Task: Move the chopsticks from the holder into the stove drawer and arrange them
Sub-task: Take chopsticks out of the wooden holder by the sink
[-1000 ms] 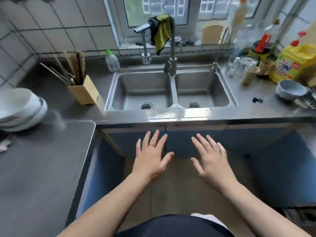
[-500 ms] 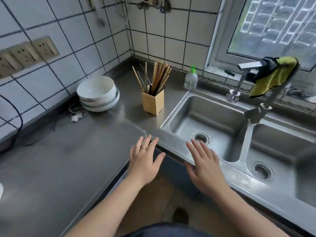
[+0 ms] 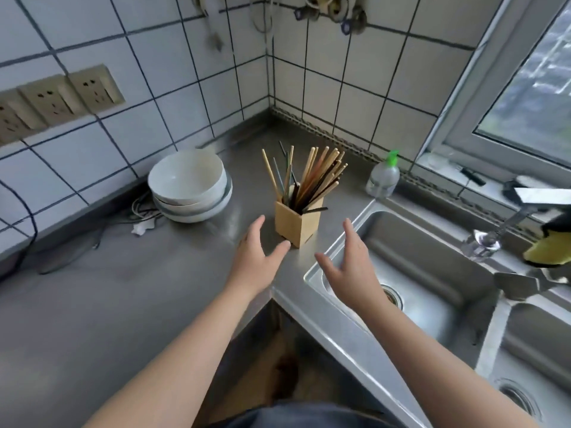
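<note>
A square wooden holder (image 3: 298, 222) stands upright on the steel counter in the corner, packed with several chopsticks (image 3: 312, 177), mostly light wood with a few dark ones. My left hand (image 3: 255, 261) hovers just in front and left of the holder, fingers spread, thumb tip close to its lower corner. My right hand (image 3: 350, 264) is open too, in front and right of the holder, over the sink's near corner. Neither hand touches the holder. No stove drawer is in view.
Stacked white bowls (image 3: 190, 188) sit left of the holder, with cables behind them. A soap bottle (image 3: 383, 177) stands to the right by the window. The double sink (image 3: 411, 273) and faucet with a yellow cloth (image 3: 550, 245) fill the right side. Tiled walls close the corner.
The view has swung left from the sink to the counter corner. Both open hands have risen from below the counter edge and moved forward to either side of the chopstick holder.
</note>
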Demonstrator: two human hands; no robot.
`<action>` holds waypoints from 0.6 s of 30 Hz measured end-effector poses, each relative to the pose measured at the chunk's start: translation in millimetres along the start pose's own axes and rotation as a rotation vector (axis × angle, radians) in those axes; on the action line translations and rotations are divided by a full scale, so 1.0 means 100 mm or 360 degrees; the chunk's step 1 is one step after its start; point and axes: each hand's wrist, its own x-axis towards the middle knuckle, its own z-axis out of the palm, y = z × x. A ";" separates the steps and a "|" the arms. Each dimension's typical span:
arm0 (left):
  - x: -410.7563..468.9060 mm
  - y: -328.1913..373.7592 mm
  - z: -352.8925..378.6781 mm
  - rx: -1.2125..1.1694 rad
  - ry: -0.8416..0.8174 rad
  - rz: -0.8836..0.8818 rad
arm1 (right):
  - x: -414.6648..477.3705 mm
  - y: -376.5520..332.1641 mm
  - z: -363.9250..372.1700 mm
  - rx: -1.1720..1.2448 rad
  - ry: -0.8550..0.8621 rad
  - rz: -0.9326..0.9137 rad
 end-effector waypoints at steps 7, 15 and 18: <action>1.11 0.12 0.02 -0.0202 -0.0093 -0.0132 | 0.86 -0.19 0.15 0.0681 0.0113 0.0445; 1.93 0.34 0.15 -0.0328 -0.0284 -0.0005 | 1.61 -0.23 0.22 0.1144 0.0612 0.0651; 2.07 0.40 0.21 -0.0365 -0.0388 0.0075 | 1.75 -0.21 0.24 0.1120 0.0727 0.0660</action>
